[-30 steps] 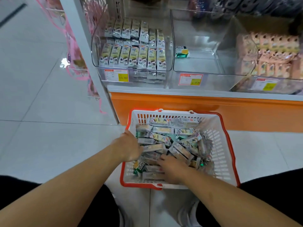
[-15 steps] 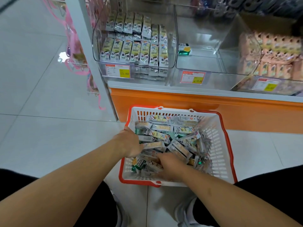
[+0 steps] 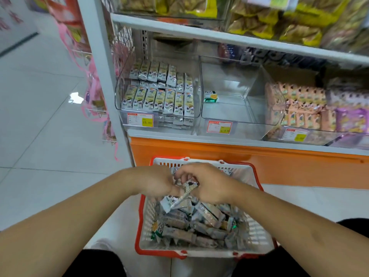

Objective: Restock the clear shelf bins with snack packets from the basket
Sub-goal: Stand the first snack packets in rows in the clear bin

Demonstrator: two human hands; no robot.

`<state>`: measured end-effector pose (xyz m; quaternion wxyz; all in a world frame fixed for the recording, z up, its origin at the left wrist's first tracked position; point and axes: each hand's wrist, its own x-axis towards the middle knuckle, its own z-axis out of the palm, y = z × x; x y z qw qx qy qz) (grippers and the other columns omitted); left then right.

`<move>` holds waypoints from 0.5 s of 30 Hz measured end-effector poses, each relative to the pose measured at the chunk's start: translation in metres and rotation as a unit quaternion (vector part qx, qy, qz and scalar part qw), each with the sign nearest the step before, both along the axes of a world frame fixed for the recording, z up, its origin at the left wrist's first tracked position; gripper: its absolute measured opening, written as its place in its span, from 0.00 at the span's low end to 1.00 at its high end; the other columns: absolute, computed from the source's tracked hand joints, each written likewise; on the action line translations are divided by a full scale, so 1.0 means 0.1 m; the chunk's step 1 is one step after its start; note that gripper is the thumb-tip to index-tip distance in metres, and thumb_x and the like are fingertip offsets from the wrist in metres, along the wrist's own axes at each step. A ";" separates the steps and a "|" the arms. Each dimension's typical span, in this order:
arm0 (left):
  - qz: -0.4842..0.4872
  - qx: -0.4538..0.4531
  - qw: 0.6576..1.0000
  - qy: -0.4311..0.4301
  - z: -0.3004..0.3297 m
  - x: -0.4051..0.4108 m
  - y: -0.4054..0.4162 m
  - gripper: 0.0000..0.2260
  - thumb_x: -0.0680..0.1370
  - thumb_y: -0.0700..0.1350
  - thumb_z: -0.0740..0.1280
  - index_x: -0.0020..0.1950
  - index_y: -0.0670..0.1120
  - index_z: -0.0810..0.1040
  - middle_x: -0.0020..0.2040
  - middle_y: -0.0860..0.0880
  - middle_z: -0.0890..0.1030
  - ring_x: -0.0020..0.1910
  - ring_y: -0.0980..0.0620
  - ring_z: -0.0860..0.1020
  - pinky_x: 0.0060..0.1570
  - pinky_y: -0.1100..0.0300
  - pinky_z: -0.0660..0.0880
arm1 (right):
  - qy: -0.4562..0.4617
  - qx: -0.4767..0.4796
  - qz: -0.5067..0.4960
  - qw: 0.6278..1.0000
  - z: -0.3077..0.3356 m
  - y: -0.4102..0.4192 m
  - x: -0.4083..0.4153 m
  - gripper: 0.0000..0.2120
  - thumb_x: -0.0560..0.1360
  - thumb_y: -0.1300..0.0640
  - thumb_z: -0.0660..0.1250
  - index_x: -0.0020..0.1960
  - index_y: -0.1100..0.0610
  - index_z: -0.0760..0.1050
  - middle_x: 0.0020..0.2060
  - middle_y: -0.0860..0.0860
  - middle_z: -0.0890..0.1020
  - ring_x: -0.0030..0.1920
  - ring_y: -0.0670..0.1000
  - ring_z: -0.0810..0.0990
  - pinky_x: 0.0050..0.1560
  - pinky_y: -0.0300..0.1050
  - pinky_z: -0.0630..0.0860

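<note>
Head view: both hands, left hand (image 3: 157, 183) and right hand (image 3: 207, 184), grip one loose bunch of packets (image 3: 179, 198) above the basket (image 3: 259, 244); dangling ones could slip before reaching the near-empty bin (image 3: 229, 114) at twelve o'clock.

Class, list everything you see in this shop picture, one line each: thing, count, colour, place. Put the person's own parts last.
Basket: one, white with red rim, on the floor below the shelf.
Snack packets: many, silvery, heaped in the basket.
Left bin: one, clear, packed with rows of pale packets.
Middle bin: one, clear, holding a single green and white packet.
Right bin: one, clear, filled with peach packets.
Price tags: three, red and yellow, on the bin fronts.
Shelf base: one, orange, behind the basket.
Upper-shelf bags: several, yellow, blurred.
Left hand: over the basket, gripping packets.
Right hand: beside it, gripping packets.
</note>
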<state>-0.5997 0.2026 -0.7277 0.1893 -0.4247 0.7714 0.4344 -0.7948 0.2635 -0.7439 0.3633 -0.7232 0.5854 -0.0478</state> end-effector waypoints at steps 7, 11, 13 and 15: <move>0.218 0.051 0.947 0.230 0.38 0.01 0.01 0.16 0.77 0.56 0.75 0.58 0.47 0.82 0.53 0.50 0.86 0.53 0.53 0.83 0.43 0.64 0.80 | -0.047 -0.154 -0.027 0.987 0.66 -0.03 -0.11 0.30 0.78 0.59 0.73 0.75 0.43 0.67 0.72 0.37 0.64 0.76 0.40 0.60 0.76 0.41 0.61; 0.319 0.082 0.891 0.312 0.48 -0.04 -0.02 0.14 0.76 0.54 0.77 0.52 0.45 0.83 0.47 0.47 0.85 0.42 0.55 0.82 0.38 0.66 0.78 | -0.067 -0.142 -0.062 0.986 0.73 -0.04 -0.05 0.36 0.74 0.44 0.77 0.76 0.38 0.63 0.75 0.31 0.55 0.78 0.36 0.56 0.75 0.40 0.59; 0.321 0.079 0.887 0.324 0.51 -0.07 -0.04 0.14 0.76 0.54 0.77 0.53 0.45 0.83 0.48 0.46 0.86 0.40 0.55 0.81 0.41 0.63 0.78 | -0.072 -0.153 -0.080 0.982 0.73 -0.08 -0.04 0.38 0.74 0.45 0.78 0.77 0.37 0.62 0.74 0.29 0.57 0.76 0.34 0.59 0.75 0.39 0.61; 0.326 0.071 0.884 0.327 0.53 -0.07 -0.08 0.17 0.75 0.53 0.78 0.59 0.47 0.82 0.52 0.46 0.86 0.43 0.55 0.84 0.45 0.58 0.81 | -0.101 -0.157 -0.108 0.976 0.74 -0.13 -0.06 0.37 0.73 0.47 0.79 0.75 0.34 0.63 0.72 0.28 0.61 0.73 0.33 0.65 0.74 0.42 0.67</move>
